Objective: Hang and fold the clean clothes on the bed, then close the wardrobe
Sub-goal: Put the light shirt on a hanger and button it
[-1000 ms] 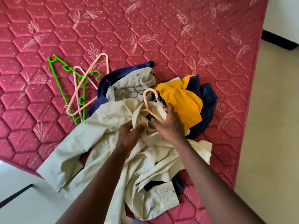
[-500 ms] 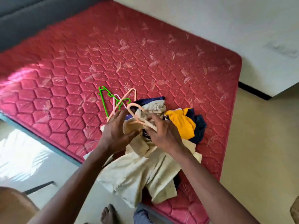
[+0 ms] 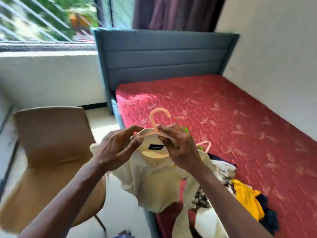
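Both hands work the collar: left hand [image 3: 118,148] pinches the cream shirt [image 3: 154,182], right hand [image 3: 180,148] grips the pink hanger [image 3: 158,115], likely squaring it inside, held up over the edge of the bed [image 3: 223,109].

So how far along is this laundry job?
Nothing looks finished yet. In hand: the left hand and right hand fit a peach hanger into the cream shirt. Left: the yellow garment and other clothes lie heaped on the mattress, spare hangers nearby; no wardrobe in view.
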{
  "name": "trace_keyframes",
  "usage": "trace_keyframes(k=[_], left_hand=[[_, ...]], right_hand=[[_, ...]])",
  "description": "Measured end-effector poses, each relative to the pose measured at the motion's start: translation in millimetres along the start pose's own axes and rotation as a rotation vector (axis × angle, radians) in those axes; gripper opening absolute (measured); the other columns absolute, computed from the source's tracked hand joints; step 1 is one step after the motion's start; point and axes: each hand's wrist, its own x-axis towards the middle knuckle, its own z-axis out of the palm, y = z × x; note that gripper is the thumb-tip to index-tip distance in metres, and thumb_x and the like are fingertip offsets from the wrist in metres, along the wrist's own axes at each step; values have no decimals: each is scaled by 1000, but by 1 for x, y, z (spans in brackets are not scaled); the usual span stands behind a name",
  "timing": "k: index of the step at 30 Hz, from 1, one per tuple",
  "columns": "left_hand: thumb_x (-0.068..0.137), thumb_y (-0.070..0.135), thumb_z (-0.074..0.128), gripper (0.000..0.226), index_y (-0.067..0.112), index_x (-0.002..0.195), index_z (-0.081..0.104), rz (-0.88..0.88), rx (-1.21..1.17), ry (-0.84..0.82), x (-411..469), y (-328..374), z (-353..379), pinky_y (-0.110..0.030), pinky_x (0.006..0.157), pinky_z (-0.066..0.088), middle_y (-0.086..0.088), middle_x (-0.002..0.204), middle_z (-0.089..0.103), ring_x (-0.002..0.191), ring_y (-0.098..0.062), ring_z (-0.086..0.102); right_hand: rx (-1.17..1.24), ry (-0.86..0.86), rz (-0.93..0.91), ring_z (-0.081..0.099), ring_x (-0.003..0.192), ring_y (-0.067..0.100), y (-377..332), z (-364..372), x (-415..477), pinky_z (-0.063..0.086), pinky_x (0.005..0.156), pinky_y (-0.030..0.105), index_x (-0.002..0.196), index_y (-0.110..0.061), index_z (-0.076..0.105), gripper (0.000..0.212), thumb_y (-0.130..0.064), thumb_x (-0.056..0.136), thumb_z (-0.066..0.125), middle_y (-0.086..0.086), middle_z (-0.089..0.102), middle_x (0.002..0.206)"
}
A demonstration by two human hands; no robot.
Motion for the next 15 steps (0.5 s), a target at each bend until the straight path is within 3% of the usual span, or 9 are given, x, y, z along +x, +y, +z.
trace_keyframes(k=[2, 5, 7, 10, 12, 15], left_hand=[[96, 52, 50, 38, 37, 128, 61, -45, 33, 28, -42, 4, -14, -44, 76, 55, 10, 110, 72, 95, -15, 69], [77, 33, 60, 56, 26, 132, 63, -138, 39, 85, -108, 20, -25, -44, 82, 56, 11, 121, 67, 106, -18, 67], [77, 26, 63, 53, 23, 130, 66, -232, 104, 186, -148, 43, -33, -43, 83, 56, 11, 118, 68, 106, -16, 67], [91, 31, 62, 36, 20, 123, 71, -334, 207, 360, -197, 79, -56, -36, 84, 55, 10, 110, 71, 101, -11, 69], [94, 35, 64, 30, 21, 119, 73, -392, 280, 463, -228, 102, -81, -33, 84, 55, 10, 108, 74, 99, -9, 70], [94, 34, 72, 22, 24, 113, 75, -478, 372, 592, -274, 133, -121, -26, 82, 54, 16, 102, 74, 95, 2, 69]], right_hand=[[61, -73, -62, 68, 103, 16, -11, 15, -6, 56, 81, 46, 136, -31, 63, 38, -20, 100, 64, -5, 67, 114], [90, -163, -199, 66, 98, 15, -34, 37, -18, 56, 79, 42, 135, -34, 60, 40, -17, 99, 62, -11, 63, 112], [91, -189, -323, 63, 96, 15, -62, 49, -29, 55, 77, 38, 136, -30, 61, 41, -14, 98, 61, -11, 59, 114], [134, -173, -477, 67, 96, 23, -114, 63, -39, 53, 75, 36, 133, -25, 64, 34, -30, 99, 61, -3, 66, 115], [157, -128, -601, 69, 87, 25, -153, 71, -37, 52, 67, 35, 123, -22, 71, 29, -36, 99, 61, -1, 71, 105], [194, -91, -749, 68, 77, 23, -210, 88, -30, 51, 61, 34, 109, -21, 78, 16, -29, 97, 70, -3, 72, 92]])
